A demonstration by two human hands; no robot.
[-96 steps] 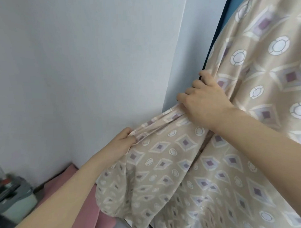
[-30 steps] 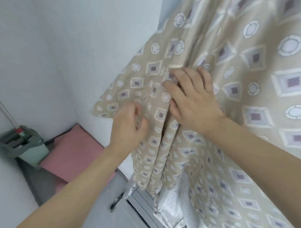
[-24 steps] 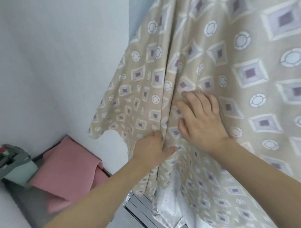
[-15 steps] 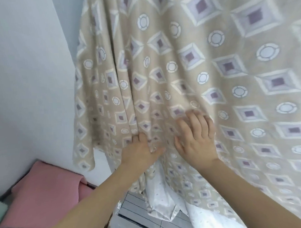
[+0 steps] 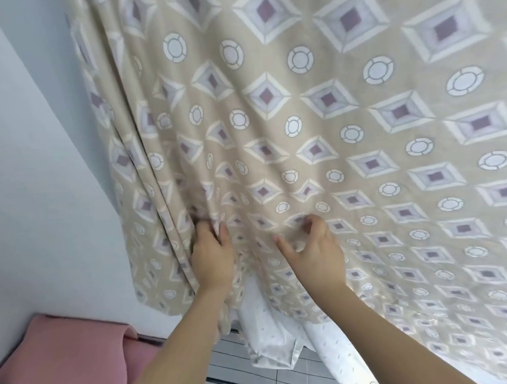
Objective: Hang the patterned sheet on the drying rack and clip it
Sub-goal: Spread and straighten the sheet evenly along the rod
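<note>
Here both hands, left hand [image 5: 213,260] and right hand [image 5: 316,251], pinch patterned sheet [image 5: 316,117] near hem

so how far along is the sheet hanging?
Done: the patterned sheet hangs draped from above. In hand: the left hand grips a fold, and the right hand pinches the cloth near its lower edge. Left: clipping; no clip or rack bar is in view.
</note>
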